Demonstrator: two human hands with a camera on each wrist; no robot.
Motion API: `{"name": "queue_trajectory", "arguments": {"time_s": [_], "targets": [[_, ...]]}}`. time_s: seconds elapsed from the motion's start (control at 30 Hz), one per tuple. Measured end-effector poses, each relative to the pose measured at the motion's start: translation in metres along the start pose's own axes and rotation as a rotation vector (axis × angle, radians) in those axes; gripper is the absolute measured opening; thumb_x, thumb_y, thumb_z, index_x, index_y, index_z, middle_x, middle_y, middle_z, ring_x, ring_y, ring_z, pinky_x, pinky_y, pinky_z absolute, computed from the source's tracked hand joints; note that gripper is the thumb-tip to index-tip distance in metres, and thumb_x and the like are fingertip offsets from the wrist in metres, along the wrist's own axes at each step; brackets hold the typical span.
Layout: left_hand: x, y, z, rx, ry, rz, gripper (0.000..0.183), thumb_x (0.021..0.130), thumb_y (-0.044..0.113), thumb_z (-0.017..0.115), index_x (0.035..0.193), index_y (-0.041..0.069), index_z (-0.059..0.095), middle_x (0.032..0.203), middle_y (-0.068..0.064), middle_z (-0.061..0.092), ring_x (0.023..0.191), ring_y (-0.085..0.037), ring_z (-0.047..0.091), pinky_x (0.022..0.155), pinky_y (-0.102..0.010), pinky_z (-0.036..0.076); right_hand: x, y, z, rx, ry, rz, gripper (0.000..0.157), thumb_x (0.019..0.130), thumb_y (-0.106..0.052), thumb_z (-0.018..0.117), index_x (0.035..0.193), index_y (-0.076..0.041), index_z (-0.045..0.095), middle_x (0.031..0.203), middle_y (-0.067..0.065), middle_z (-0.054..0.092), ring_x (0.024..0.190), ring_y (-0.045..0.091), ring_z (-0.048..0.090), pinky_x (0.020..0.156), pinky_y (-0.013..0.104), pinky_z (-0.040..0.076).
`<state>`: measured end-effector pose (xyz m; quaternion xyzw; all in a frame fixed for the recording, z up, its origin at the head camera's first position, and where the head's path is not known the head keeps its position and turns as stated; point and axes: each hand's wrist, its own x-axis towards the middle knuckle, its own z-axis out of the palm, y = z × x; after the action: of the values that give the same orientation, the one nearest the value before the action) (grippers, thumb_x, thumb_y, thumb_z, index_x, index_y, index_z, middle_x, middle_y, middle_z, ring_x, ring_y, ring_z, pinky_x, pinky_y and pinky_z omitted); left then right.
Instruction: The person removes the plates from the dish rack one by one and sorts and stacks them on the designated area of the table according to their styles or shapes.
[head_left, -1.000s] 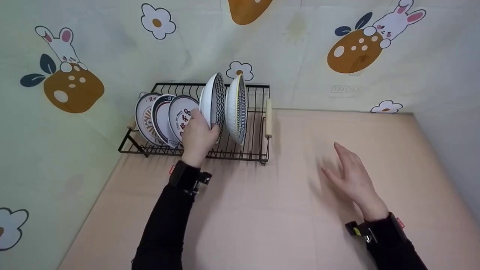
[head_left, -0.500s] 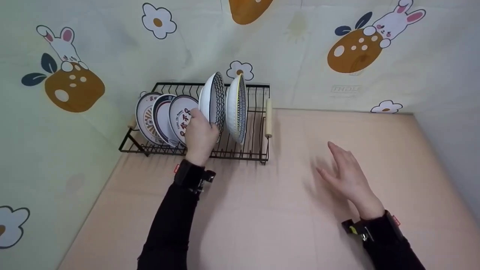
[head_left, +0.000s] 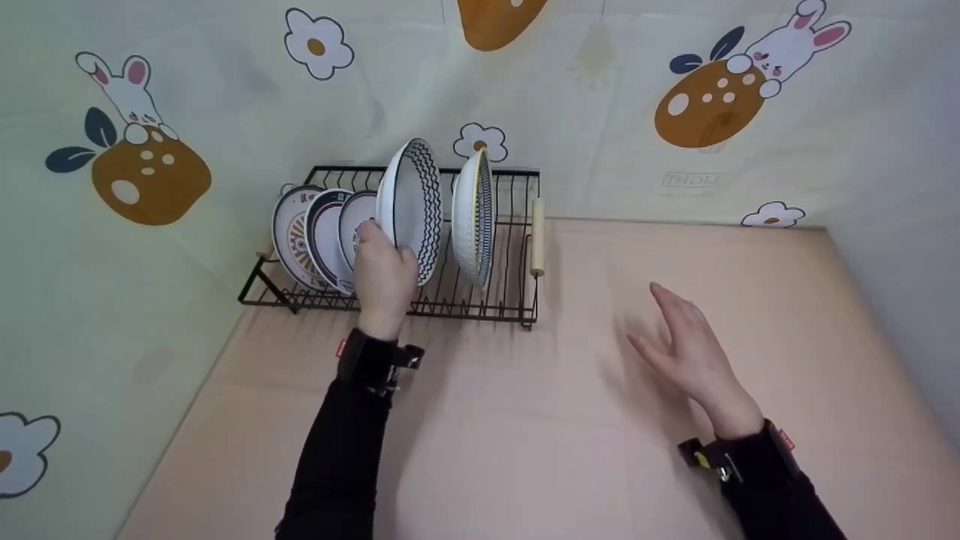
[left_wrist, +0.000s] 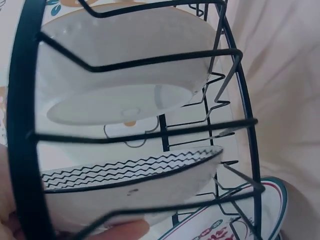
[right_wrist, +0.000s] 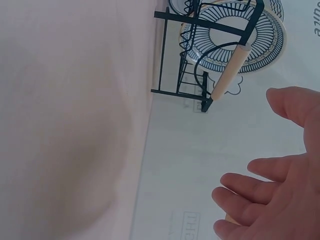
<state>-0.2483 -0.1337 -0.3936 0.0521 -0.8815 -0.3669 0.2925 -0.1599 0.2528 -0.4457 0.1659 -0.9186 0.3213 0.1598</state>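
Note:
My left hand point(head_left: 385, 281) grips the near rim of a white bowl with a black zigzag band point(head_left: 409, 202), which stands on edge and leans left in a black wire dish rack point(head_left: 510, 307). In the left wrist view the zigzag bowl point(left_wrist: 135, 180) shows behind the rack's wires, with a finger point(left_wrist: 122, 231) against its outside. To its right a yellow-rimmed bowl point(head_left: 472, 217) stands on edge. Left of my hand several small plates point(head_left: 296, 232) stand in the slots, the nearest partly hidden by the bowl. My right hand point(head_left: 697, 360) hovers over the table, fingers extended, holding nothing.
The rack has a wooden handle point(head_left: 537, 236) at its right end and stands against the back wall, covered in a rabbit-and-flower print sheet point(head_left: 585, 112). A pale pink cloth point(head_left: 525, 420) covers the table.
The zigzag bowl has shifted left and tilted, its inside now showing more, and my left hand has moved left with it. My right hand has drifted slightly left.

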Motion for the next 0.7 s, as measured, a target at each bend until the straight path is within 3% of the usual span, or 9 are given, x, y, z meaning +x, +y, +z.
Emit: {"name": "queue_trajectory", "arguments": {"time_s": [0.17, 0.37, 0.7], "targets": [[-0.005, -0.005, -0.009, -0.083, 0.065, 0.011, 0.038, 0.08, -0.005, 0.051, 0.117, -0.013, 0.046, 0.103, -0.036, 0.063, 0.094, -0.047, 0.064, 0.076, -0.055, 0.055, 0.0, -0.003, 0.003, 0.011, 0.008, 0.002, 0.072, 0.086, -0.013, 0.074, 0.145, 0.01, 0.039, 0.143, 0.03, 0.045, 0.131, 0.046, 0.04, 0.109, 0.058, 0.029], [-0.01, -0.003, -0.027, -0.166, 0.063, -0.005, 0.045, 0.081, -0.006, 0.049, 0.125, -0.015, 0.044, 0.113, -0.039, 0.059, 0.106, -0.047, 0.061, 0.089, -0.053, 0.051, 0.0, -0.005, 0.007, 0.018, 0.014, 0.014, 0.07, 0.088, -0.014, 0.073, 0.145, 0.009, 0.039, 0.142, 0.03, 0.046, 0.131, 0.046, 0.04, 0.109, 0.058, 0.03], [-0.022, -0.007, -0.055, -0.253, 0.047, -0.02, 0.047, 0.079, -0.009, 0.048, 0.126, -0.016, 0.043, 0.121, -0.039, 0.054, 0.115, -0.046, 0.055, 0.1, -0.053, 0.046, -0.001, -0.005, 0.01, 0.052, 0.048, 0.013, 0.067, 0.088, -0.013, 0.073, 0.143, 0.01, 0.042, 0.139, 0.029, 0.049, 0.13, 0.045, 0.042, 0.108, 0.058, 0.031]]}}
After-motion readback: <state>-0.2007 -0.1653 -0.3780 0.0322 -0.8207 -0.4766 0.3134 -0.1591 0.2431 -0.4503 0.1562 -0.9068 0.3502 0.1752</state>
